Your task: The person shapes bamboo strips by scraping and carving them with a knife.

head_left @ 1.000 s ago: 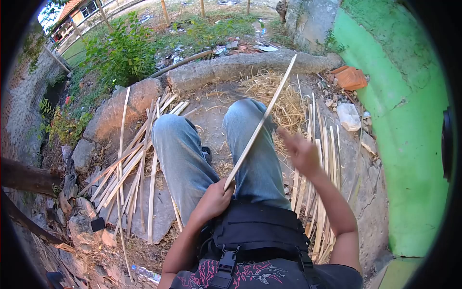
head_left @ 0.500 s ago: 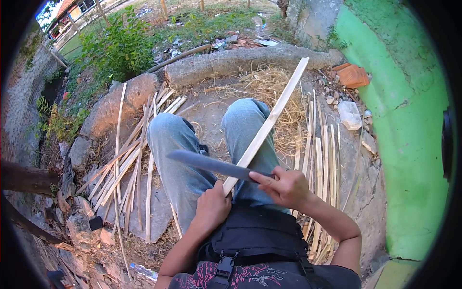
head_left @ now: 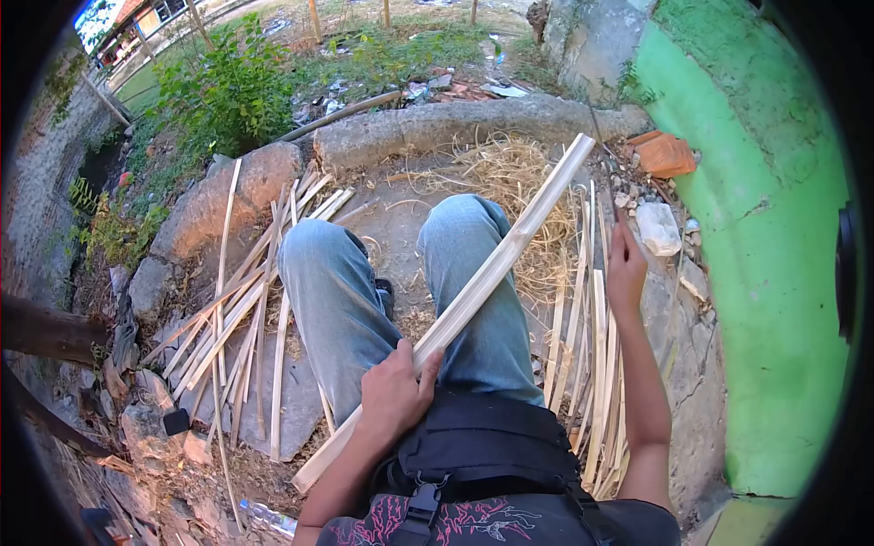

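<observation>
My left hand is closed around a long pale bamboo strip, with the thumb along its upper face. The strip slants across my right thigh, its far end beyond my knee and its near end beside my left forearm. Out to the right, my right hand is raised and closed on a knife. Its blade is turned nearly edge-on, so only a thin dark line shows, apart from the strip.
Split strips lie in a pile on the left and another on the right. Curly shavings are heaped ahead, before a low stone kerb. A green wall bounds the right, near a clear plastic lump and orange bag.
My right hand has swung the knife from across the strip out to the right and forward. The strip has slid back through my left hand, so its near end now shows beside my forearm.
</observation>
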`<state>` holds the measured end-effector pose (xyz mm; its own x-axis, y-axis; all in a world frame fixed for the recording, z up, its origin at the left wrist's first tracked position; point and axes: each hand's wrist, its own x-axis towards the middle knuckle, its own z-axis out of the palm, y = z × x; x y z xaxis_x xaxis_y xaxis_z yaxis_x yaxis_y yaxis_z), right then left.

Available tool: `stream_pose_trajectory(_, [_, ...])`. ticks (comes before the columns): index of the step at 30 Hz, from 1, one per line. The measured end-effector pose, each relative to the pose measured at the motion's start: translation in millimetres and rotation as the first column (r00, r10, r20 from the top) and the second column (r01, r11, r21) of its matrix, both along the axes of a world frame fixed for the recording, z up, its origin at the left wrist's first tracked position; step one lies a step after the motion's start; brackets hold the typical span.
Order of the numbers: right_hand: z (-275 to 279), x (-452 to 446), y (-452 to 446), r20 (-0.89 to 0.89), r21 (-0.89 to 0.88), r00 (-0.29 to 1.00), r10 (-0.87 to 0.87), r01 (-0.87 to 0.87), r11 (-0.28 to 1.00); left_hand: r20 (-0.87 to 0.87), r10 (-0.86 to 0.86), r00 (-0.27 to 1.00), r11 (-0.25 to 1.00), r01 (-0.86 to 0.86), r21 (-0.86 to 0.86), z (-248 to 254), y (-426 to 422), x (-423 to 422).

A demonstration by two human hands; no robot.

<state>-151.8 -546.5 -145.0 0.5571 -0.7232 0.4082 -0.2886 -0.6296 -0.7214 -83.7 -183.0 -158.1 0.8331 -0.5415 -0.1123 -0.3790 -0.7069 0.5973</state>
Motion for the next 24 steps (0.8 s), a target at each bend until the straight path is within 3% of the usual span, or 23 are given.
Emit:
stream_pose_trajectory(1, [10.2,-7.5,31.9,-0.033,0.085,0.999,0.041,-0.038,0.996,-0.006,0.008,1.000,1.000,-0.008,-0.014,-2.0,-0.8,0.7])
stream_pose_trajectory(3, [8.9,-23.5,75.0,-0.003,0.095,0.970,0.244,-0.242,0.966,-0.028,0.011,1.000,0.999,-0.012,-0.034,-4.6,-1.0,-0.1])
stream_pose_trajectory(6, [-4.2,-39.3,114.4,-0.139,-0.161,0.840,0.524,-0.542,0.825,-0.078,0.006,0.997,0.996,-0.013,-0.083,-7.3,-1.4,0.8])
stream_pose_trajectory(10, [-10.6,-36.1,132.7,-0.400,-0.385,0.710,0.580,-0.704,0.597,-0.183,0.009,0.983,0.981,-0.045,-0.191,-16.3,-1.8,3.1])
stream_pose_trajectory(14, [-41.9,-18.8,93.3,-0.289,-0.427,0.803,0.521,-0.595,0.680,-0.158,0.020,0.987,0.970,-0.058,-0.235,-20.0,-1.7,4.9])
stream_pose_trajectory(15, [-43.7,-12.0,76.0,-0.312,-0.466,0.880,0.359,-0.471,0.749,-0.133,0.029,0.991,0.972,-0.059,-0.228,-18.0,-1.9,5.4])
stream_pose_trajectory(16, [-55.2,-2.4,46.2,-0.176,-0.385,0.933,0.313,-0.358,0.850,-0.110,0.037,0.993,0.973,-0.061,-0.221,-15.5,-1.9,3.7])
stream_pose_trajectory(17, [-56.3,5.3,16.9,-0.190,-0.344,0.980,0.066,-0.129,0.930,-0.087,0.042,0.995,0.975,-0.060,-0.215,-13.4,-1.6,2.1])
stream_pose_trajectory(19, [-41.2,19.2,-40.7,-0.260,-0.138,0.932,-0.253,0.224,0.965,-0.028,0.048,0.998,0.980,-0.052,-0.193,-9.1,-0.4,2.2])
stream_pose_trajectory(22, [-63.0,14.0,-90.0,0.113,-0.251,0.961,-0.253,0.274,0.928,-0.013,0.061,0.998,0.978,-0.062,-0.197,-14.0,2.2,2.3])
stream_pose_trajectory(24, [-35.3,4.1,-44.3,0.058,-0.138,0.987,-0.148,0.155,0.978,-0.026,0.072,0.997,0.973,-0.076,-0.216,-16.9,1.6,2.2])
